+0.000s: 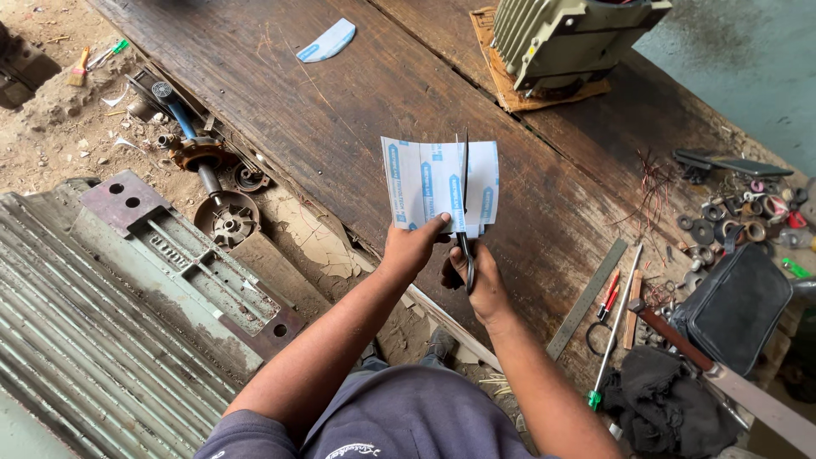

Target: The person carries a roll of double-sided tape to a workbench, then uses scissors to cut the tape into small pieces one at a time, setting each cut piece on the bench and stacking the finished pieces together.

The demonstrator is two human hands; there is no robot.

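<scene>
My left hand pinches the lower edge of a white sheet with blue printed bands, holding it upright over the dark wooden table. My right hand grips black scissors. Their blades point up and stand inside the sheet, right of its middle. A narrower part of the sheet lies to the right of the blades. Both forearms reach forward from my body at the bottom of the view.
A curved offcut of the same sheet lies far up the table. A ribbed motor housing sits on cardboard at the back right. A steel ruler, screwdrivers, washers, a black pouch crowd the right. A green finned casing lies at left.
</scene>
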